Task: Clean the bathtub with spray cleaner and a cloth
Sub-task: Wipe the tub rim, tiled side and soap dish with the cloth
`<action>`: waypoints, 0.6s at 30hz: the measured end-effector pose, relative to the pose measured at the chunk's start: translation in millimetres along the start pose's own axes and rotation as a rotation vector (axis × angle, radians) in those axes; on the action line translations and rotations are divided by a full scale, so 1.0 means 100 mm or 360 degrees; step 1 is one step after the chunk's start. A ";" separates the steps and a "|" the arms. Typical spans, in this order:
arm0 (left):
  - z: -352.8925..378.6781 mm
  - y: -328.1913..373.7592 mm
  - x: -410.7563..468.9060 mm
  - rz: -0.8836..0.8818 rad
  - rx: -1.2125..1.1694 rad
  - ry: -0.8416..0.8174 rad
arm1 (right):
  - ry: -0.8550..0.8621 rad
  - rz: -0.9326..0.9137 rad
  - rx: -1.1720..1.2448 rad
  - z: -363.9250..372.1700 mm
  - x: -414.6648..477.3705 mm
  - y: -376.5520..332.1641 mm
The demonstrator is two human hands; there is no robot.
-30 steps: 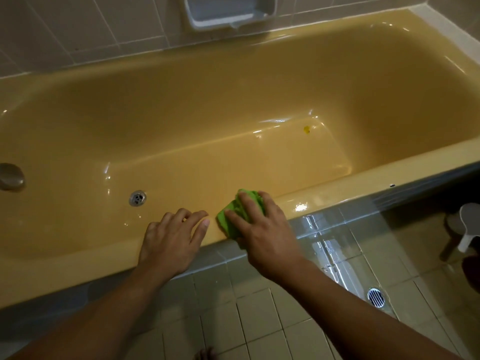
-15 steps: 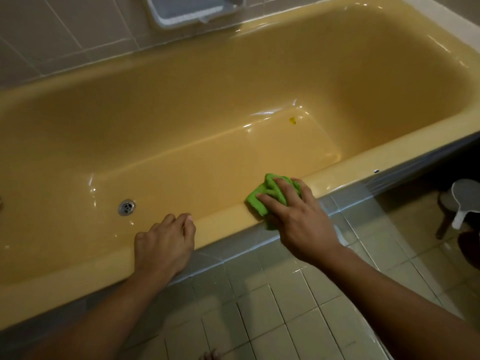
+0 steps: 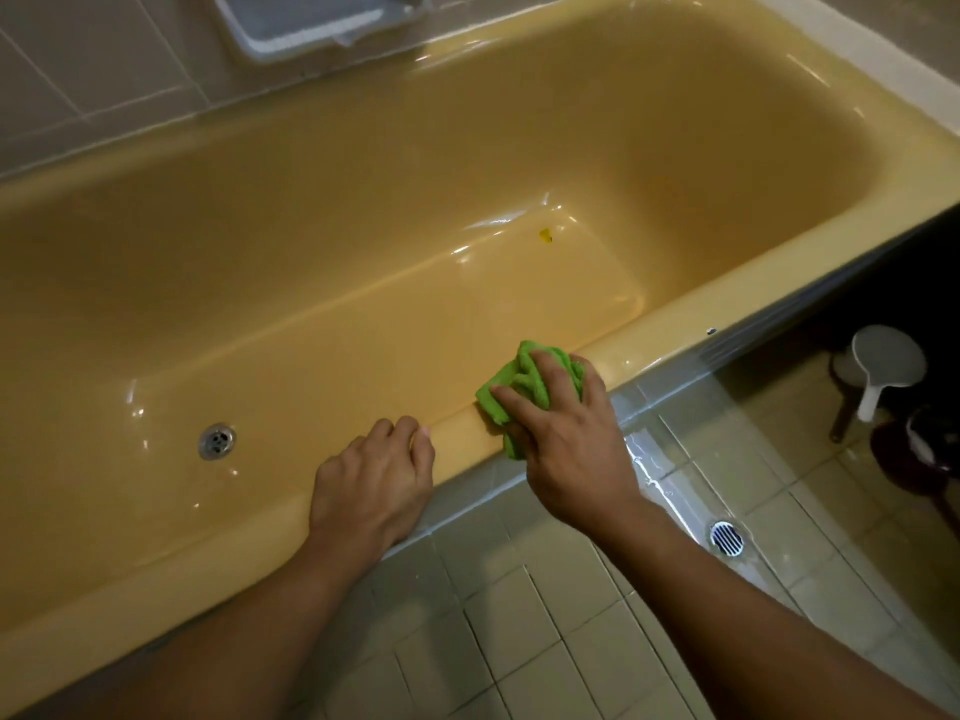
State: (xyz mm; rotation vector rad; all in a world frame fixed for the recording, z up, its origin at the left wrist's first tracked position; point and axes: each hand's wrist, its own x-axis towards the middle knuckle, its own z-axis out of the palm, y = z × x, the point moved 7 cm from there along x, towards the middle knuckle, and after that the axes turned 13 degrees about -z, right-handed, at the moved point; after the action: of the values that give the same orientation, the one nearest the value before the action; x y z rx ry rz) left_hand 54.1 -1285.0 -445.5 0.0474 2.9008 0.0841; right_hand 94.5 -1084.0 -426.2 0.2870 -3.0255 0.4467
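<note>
A yellow bathtub (image 3: 675, 335) fills most of the head view, its near rim running from lower left to right. My right hand (image 3: 566, 439) presses a bunched green cloth (image 3: 524, 387) against that near rim, fingers spread over the cloth. My left hand (image 3: 371, 485) rests on the same rim just left of the cloth, its fingers curled over the inner edge of the rim. A small yellow speck (image 3: 545, 235) lies on the tub floor. No spray bottle is in view.
The tub drain (image 3: 217, 441) sits in the floor at the left. A grey soap tray (image 3: 311, 18) hangs on the tiled wall above. On the wet tiled floor are a floor drain (image 3: 727, 537), a white dipper (image 3: 883, 363) and a dark object (image 3: 919, 454) at the right.
My right hand with the cloth slid right along the near rim, then stayed close to that spot. My left hand followed along the rim and now sits close beside the cloth, fingers more curled.
</note>
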 end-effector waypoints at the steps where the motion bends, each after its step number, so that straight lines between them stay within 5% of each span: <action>1: -0.01 0.04 0.00 0.0033 0.0008 0.0015 | -0.0026 -0.0043 0.0015 0.02 -0.03 -0.06; 8: -0.02 0.32 0.00 0.0327 0.0004 0.0020 | -0.0051 -0.0051 0.0086 -0.07 -0.20 0.00; 18: 0.02 0.80 0.05 0.0682 0.0088 0.0038 | 0.0090 0.0398 0.0129 -0.21 -0.23 0.67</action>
State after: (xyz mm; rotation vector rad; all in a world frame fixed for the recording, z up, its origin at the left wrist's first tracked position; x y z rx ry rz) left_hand 51.4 -1205.0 -444.3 0.6796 2.8643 0.0785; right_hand 105.5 -1011.1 -426.8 -0.1008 -3.0026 0.5840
